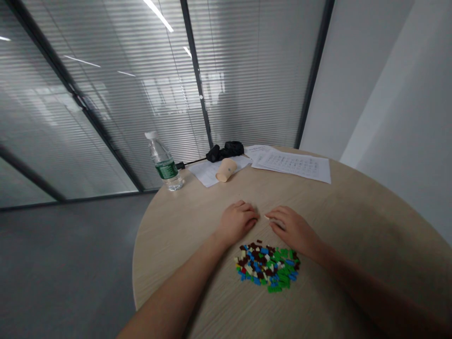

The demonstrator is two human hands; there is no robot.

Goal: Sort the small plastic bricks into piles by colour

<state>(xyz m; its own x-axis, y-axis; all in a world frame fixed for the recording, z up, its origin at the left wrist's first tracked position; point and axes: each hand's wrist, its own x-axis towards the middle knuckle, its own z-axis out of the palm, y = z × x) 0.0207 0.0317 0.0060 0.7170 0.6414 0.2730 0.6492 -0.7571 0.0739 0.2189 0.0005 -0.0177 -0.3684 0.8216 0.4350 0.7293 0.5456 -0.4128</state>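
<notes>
A loose pile of small toy building bricks (267, 266) lies on the round table, in green, blue, brown, cream and a little red and yellow. Just beyond its left side, my left hand (239, 221) rests on the tabletop with its fingers curled in. Whatever those fingers may hold is hidden. My right hand (291, 230) is over the pile's far right edge, thumb and forefinger apart. At the forefinger's tip shows a tiny pale piece (267, 217), too small to make out. A narrow gap separates the two hands.
The wooden table (169, 249) carries a water bottle (165, 165) at its far left edge. Near the back lie a tipped paper cup (226, 170), a black folded item (226, 150) and printed sheets (293, 165). Behind stand glass panels with blinds (254, 84) and a white wall (399, 117).
</notes>
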